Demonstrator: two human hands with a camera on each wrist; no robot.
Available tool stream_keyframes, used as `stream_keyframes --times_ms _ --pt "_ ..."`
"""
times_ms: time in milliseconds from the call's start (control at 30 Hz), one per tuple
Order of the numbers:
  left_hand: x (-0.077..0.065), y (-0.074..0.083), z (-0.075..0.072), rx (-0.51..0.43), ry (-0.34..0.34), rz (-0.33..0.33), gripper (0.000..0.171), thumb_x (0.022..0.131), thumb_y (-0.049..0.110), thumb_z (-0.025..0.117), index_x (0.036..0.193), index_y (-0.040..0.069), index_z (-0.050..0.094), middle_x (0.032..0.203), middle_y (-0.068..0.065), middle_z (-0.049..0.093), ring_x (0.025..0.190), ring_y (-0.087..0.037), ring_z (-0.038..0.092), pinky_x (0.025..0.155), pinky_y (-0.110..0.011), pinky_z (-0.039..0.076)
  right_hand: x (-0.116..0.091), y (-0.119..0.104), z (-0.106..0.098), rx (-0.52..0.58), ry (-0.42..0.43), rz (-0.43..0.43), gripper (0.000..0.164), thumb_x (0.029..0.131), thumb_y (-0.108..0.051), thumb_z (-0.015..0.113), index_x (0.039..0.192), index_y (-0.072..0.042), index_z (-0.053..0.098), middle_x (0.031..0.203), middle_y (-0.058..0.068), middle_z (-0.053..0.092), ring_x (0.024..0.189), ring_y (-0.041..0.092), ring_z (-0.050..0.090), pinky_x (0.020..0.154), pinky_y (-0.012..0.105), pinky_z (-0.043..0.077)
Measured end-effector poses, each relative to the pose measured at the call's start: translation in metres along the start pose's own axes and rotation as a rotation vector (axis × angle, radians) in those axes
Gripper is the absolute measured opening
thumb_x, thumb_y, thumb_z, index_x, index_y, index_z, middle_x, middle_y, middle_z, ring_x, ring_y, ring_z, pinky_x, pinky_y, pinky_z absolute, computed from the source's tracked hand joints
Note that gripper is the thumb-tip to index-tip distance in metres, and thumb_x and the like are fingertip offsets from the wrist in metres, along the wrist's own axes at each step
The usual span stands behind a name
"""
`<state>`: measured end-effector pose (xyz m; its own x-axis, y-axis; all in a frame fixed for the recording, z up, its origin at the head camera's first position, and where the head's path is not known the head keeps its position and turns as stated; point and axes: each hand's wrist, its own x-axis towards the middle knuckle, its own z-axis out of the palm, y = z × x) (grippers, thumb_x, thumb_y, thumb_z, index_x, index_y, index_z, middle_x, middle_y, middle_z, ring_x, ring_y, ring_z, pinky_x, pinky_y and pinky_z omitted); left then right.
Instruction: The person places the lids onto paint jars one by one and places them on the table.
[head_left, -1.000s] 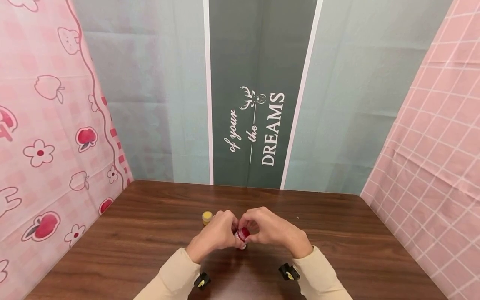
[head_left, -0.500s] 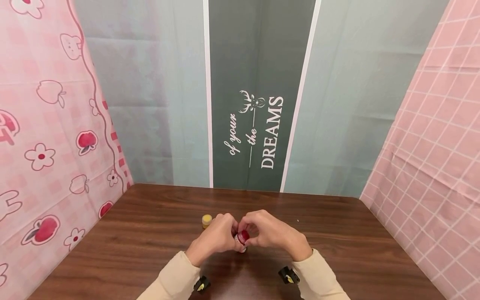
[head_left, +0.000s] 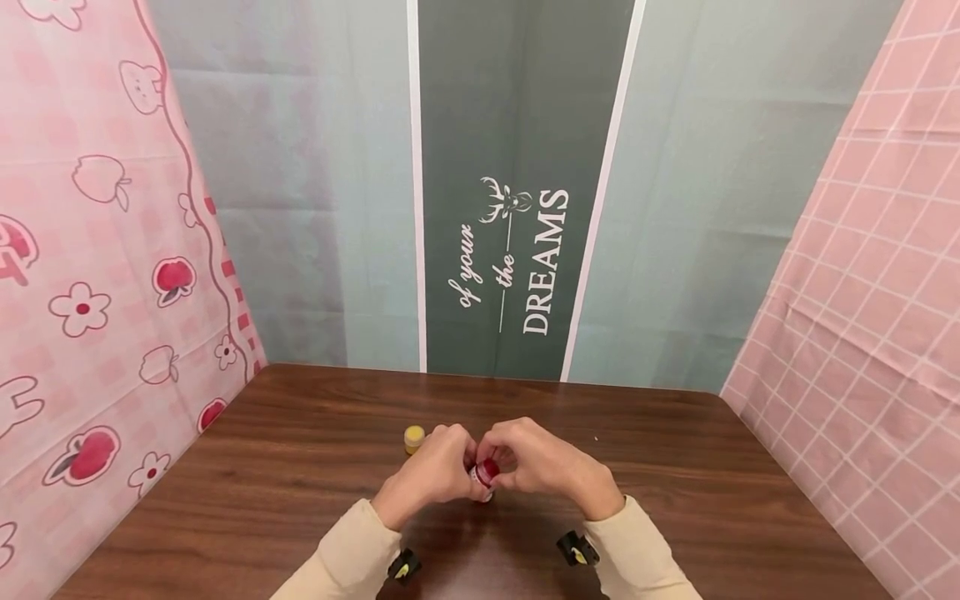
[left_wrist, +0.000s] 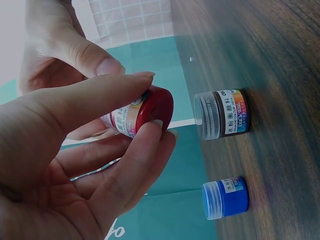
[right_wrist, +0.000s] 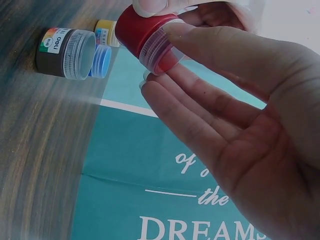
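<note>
Both hands meet over the table around a small red paint jar (head_left: pixel 487 471) with a clear screw lid (right_wrist: pixel 157 52). My left hand (head_left: pixel 431 467) grips the jar's body, thumb on its label side and fingertips near its red base (left_wrist: pixel 156 111) in the left wrist view. Opposite it, my right hand (head_left: pixel 543 458) pinches the lid, its thumb along the rim and other fingers below. The jar is tilted, and the lid sits on it. Fingers cover part of the label.
A yellow paint jar (head_left: pixel 414 439) stands beyond the left hand. The wrist views also show a dark paint jar (left_wrist: pixel 232 114) and a blue one (left_wrist: pixel 234 196), both with clear lids, on the wooden table (head_left: pixel 300 417). Printed cloths hang around it.
Both hands keep their hold on the red jar in nearly the same place. The head view shifts slightly down and back.
</note>
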<state>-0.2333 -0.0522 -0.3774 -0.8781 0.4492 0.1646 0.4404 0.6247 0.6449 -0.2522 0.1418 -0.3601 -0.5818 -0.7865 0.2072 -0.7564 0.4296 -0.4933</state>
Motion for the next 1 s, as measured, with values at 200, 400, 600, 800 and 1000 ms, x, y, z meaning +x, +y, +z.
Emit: stream_keyframes --times_ms 200,400,600,800,1000 --pt "-0.0007 0.0009 -0.0008 0.0 0.004 0.0 0.019 0.069 0.013 0.093 0.069 0.013 0.075 0.056 0.01 0.064 0.05 -0.002 0.05 0.048 -0.02 0.044 0.0007 -0.0011 -0.0015 -0.034 0.008 0.014 0.015 0.084 0.001 0.077 0.094 -0.009 0.074 0.088 -0.002 0.074 0.076 0.001 0.066 0.074 0.024 0.06" --pt "-0.0009 0.0018 -0.0012 0.009 0.0 -0.009 0.019 0.07 0.013 0.093 0.069 0.014 0.074 0.055 0.01 0.063 0.051 -0.002 0.049 0.048 -0.02 0.043 0.0 -0.0017 -0.0012 -0.049 0.015 0.021 0.01 0.086 -0.002 0.076 0.092 -0.009 0.074 0.084 -0.005 0.074 0.073 -0.003 0.064 0.071 0.023 0.059" --pt "-0.0004 0.0025 -0.0017 0.004 -0.001 -0.007 0.019 0.07 0.014 0.093 0.069 0.014 0.075 0.056 0.01 0.064 0.051 -0.002 0.05 0.048 -0.021 0.044 -0.0002 -0.0019 -0.003 -0.036 0.009 0.054 0.009 0.087 -0.005 0.077 0.094 -0.01 0.074 0.087 -0.004 0.075 0.076 -0.002 0.066 0.074 0.026 0.061" --pt "-0.0001 0.0017 -0.0025 -0.001 -0.001 -0.017 0.019 0.069 0.015 0.095 0.073 0.012 0.076 0.06 0.009 0.067 0.053 -0.003 0.053 0.05 -0.021 0.048 -0.0001 -0.0009 -0.0043 -0.048 0.028 0.013 0.014 0.086 -0.005 0.079 0.099 -0.007 0.074 0.096 0.004 0.078 0.084 0.008 0.073 0.079 0.03 0.062" --pt "0.0001 0.0008 -0.0017 0.001 0.001 -0.014 0.021 0.068 0.016 0.095 0.074 0.012 0.076 0.061 0.009 0.067 0.055 -0.002 0.052 0.053 -0.02 0.048 0.0 0.0009 -0.0032 -0.043 0.02 -0.005 0.02 0.083 0.0 0.08 0.101 -0.006 0.073 0.097 0.005 0.076 0.087 0.011 0.073 0.08 0.027 0.061"
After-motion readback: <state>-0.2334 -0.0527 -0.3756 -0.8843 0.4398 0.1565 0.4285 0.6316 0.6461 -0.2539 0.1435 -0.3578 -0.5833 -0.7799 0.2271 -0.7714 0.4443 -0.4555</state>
